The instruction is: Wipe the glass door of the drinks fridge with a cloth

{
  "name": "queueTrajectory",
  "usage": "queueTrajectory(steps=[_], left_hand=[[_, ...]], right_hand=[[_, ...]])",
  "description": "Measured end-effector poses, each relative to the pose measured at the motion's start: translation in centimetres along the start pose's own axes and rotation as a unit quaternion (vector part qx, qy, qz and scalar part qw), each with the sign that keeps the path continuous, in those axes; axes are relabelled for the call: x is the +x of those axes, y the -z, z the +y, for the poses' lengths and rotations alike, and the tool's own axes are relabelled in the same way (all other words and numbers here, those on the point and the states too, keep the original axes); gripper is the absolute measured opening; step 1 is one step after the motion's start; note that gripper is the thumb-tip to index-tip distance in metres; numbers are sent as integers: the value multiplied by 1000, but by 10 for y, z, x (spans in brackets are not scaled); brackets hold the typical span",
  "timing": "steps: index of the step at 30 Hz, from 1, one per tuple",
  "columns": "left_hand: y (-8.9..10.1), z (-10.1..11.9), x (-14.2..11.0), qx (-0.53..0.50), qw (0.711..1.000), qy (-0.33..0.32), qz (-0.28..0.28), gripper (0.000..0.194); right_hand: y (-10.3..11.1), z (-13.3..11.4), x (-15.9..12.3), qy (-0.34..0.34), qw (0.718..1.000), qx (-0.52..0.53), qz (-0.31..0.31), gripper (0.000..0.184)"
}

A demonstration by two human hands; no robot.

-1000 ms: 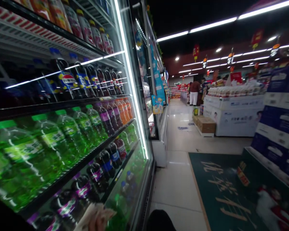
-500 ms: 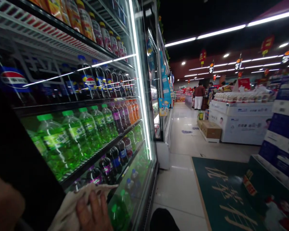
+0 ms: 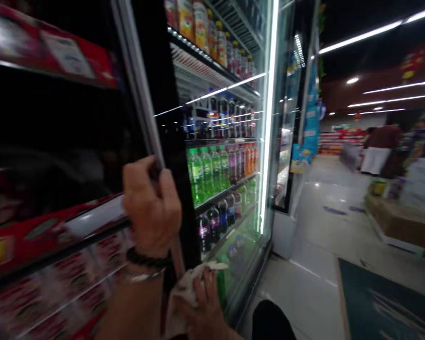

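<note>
My left hand (image 3: 151,205) is closed around the long metal handle (image 3: 136,80) on the edge of a drinks cooler's glass door. A dark braided bracelet circles that wrist. Lower down, my right hand (image 3: 208,304) holds a crumpled off-white cloth (image 3: 180,295), fingers over it, near the lower part of the door's black frame (image 3: 186,203). Whether the cloth touches the glass is hard to tell. Behind the glass, green soda bottles (image 3: 206,167) stand in rows on a shelf, with dark soda bottles (image 3: 221,212) below them.
To the left are red packages (image 3: 56,278), blurred. A bright light strip (image 3: 269,118) runs down the cooler's right side. Tiled floor (image 3: 311,269), a dark green mat (image 3: 393,302) and cardboard boxes (image 3: 393,219) lie to the right. A person (image 3: 377,151) stands farther off.
The view has swung left, so the cooler's shelves now appear farther right and smaller. My left hand, earlier only a blur at the lower left edge, now shows around the handle. My right hand still has the cloth.
</note>
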State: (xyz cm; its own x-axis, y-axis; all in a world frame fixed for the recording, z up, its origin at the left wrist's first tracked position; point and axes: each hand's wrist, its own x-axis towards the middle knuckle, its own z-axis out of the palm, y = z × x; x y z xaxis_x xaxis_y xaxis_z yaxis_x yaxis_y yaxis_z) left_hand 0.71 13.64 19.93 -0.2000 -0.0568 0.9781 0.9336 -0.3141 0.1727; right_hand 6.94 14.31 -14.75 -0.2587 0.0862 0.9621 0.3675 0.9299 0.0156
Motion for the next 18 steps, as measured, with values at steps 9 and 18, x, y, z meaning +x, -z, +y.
queueTrajectory(steps=[9, 18], left_hand=[[48, 5, -45, -27, 995, -10, -97, 59], [149, 25, -296, 196, 947, 207, -147, 55]], right_hand=[[41, 6, -33, -20, 986, 71, -151, 82], [61, 36, 124, 74, 996, 24, -49, 72]])
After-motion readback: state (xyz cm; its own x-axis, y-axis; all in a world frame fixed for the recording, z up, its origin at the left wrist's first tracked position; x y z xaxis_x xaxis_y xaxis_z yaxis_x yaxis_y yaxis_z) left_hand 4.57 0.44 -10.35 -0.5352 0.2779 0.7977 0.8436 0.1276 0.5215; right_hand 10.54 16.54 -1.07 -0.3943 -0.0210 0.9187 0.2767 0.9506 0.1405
